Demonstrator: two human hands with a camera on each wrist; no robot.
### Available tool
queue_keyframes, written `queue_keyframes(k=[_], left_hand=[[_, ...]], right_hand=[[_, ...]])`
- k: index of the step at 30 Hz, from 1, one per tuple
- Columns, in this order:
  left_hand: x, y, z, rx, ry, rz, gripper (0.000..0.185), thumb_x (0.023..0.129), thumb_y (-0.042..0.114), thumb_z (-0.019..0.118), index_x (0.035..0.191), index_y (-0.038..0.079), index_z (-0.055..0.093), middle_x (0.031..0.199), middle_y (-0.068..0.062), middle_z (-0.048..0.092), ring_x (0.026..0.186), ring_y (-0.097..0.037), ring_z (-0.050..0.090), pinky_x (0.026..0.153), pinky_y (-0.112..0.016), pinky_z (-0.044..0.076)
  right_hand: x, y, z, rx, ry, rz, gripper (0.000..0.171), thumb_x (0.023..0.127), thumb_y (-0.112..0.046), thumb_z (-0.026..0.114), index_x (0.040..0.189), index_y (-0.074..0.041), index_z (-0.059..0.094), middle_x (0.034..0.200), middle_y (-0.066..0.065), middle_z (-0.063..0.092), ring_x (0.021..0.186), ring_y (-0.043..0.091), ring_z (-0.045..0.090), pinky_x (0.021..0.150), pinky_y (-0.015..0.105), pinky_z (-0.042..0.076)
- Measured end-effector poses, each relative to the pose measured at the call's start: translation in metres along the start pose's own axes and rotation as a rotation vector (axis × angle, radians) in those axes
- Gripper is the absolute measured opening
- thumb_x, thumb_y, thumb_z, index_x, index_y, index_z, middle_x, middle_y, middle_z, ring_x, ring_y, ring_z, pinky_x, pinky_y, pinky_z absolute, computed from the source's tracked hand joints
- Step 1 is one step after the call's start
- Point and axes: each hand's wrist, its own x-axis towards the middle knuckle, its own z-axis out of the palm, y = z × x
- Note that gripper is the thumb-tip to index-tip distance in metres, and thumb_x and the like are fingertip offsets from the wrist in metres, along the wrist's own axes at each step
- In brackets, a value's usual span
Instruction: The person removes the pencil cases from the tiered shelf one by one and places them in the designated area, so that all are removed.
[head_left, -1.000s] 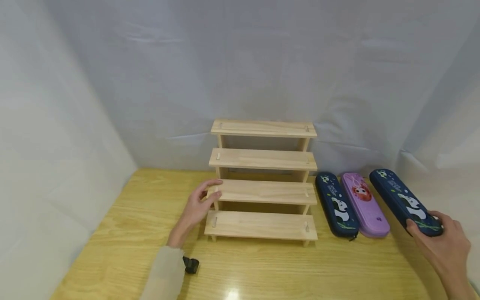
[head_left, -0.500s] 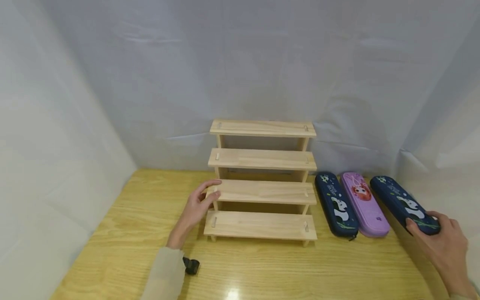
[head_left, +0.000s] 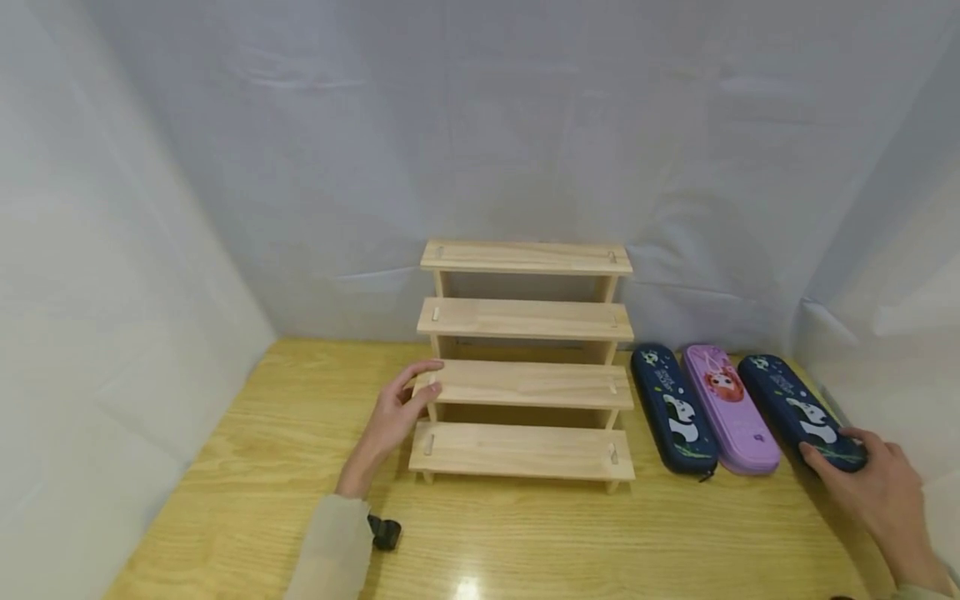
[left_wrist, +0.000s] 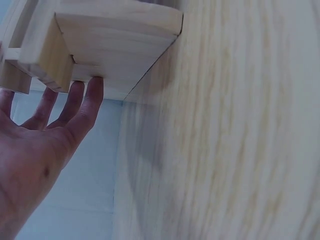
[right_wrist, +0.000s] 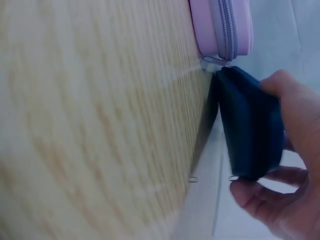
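Note:
At the far right, my right hand [head_left: 873, 487] grips the near end of a dark blue panda pencil case [head_left: 795, 408]. In the right wrist view this pencil case [right_wrist: 250, 125] is tilted, one edge low by the table, the thumb on one face and fingers around the other. Beside it lie a purple pencil case [head_left: 742, 429] with a red-haired figure and another dark blue panda pencil case [head_left: 671, 408]. My left hand [head_left: 390, 417] holds the left end of a board on the stepped wooden rack [head_left: 525, 383]; several fingertips [left_wrist: 95, 87] touch the rack's side panel underneath.
The rack's stepped boards carry nothing. Grey-white sheeting [head_left: 510, 125] encloses the wood-grain table [head_left: 525, 542] at the back and both sides. A small black device [head_left: 385, 533] shows beside the left sleeve [head_left: 330, 546].
My right hand has lowered the dark blue pencil case and shifted it slightly left, close beside the purple one. The left hand stays on the rack.

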Motion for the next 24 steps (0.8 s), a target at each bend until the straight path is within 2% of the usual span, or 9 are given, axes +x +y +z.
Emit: queue_keyframes(k=[5,12,16,18,21,24], left_hand=[[0.0,0.001,0.0,0.01,-0.001,-0.003,0.034,0.106,0.034,0.056,0.14,0.028,0.059,0.151,-0.001,0.049,0.067,-0.018,0.044,0.064,-0.033,0.047],[0.001,-0.001,0.001,0.01,-0.009,0.01,0.037,0.107,0.033,0.055,0.143,0.028,0.057,0.153,-0.005,0.046,0.059,-0.009,0.038,0.058,-0.033,0.043],[0.001,-0.001,0.002,0.012,-0.013,0.006,0.039,0.107,0.033,0.055,0.145,0.028,0.055,0.155,-0.004,0.044,0.057,-0.009,0.037,0.058,-0.032,0.044],[0.001,-0.001,0.001,0.017,-0.019,0.006,0.04,0.107,0.033,0.054,0.147,0.028,0.053,0.159,-0.005,0.04,0.067,-0.011,0.049,0.065,-0.032,0.048],[-0.003,0.0,0.0,0.026,-0.023,-0.009,0.044,0.106,0.036,0.055,0.149,0.03,0.05,0.164,-0.003,0.035,0.097,-0.02,0.064,0.078,-0.034,0.054],[-0.011,0.002,-0.005,0.057,-0.04,-0.021,0.048,0.105,0.039,0.057,0.152,0.034,0.047,0.166,-0.001,0.033,0.128,-0.032,0.059,0.094,-0.043,0.056]], right_hand=[[0.003,0.001,0.004,-0.036,-0.061,-0.01,0.078,0.091,-0.047,0.07,0.133,0.013,0.044,0.117,0.047,0.045,0.101,0.06,0.049,0.08,0.065,0.041],[0.014,0.0,0.008,-0.062,-0.132,0.052,0.089,0.092,-0.055,0.068,0.138,0.014,0.036,0.12,0.047,0.04,0.105,0.059,0.046,0.088,0.069,0.041],[0.018,-0.001,0.01,-0.068,-0.138,0.05,0.088,0.093,-0.055,0.066,0.139,0.013,0.035,0.123,0.047,0.039,0.107,0.061,0.045,0.089,0.071,0.041],[0.02,-0.001,0.01,-0.069,-0.141,0.044,0.088,0.093,-0.056,0.066,0.139,0.013,0.035,0.123,0.048,0.038,0.107,0.061,0.045,0.088,0.071,0.042],[0.021,-0.001,0.01,-0.076,-0.146,0.021,0.087,0.095,-0.056,0.062,0.141,0.014,0.036,0.123,0.049,0.039,0.108,0.063,0.045,0.089,0.072,0.043],[0.018,0.0,0.008,-0.09,-0.157,-0.007,0.088,0.098,-0.057,0.057,0.144,0.014,0.035,0.125,0.051,0.038,0.109,0.065,0.044,0.089,0.074,0.042]])
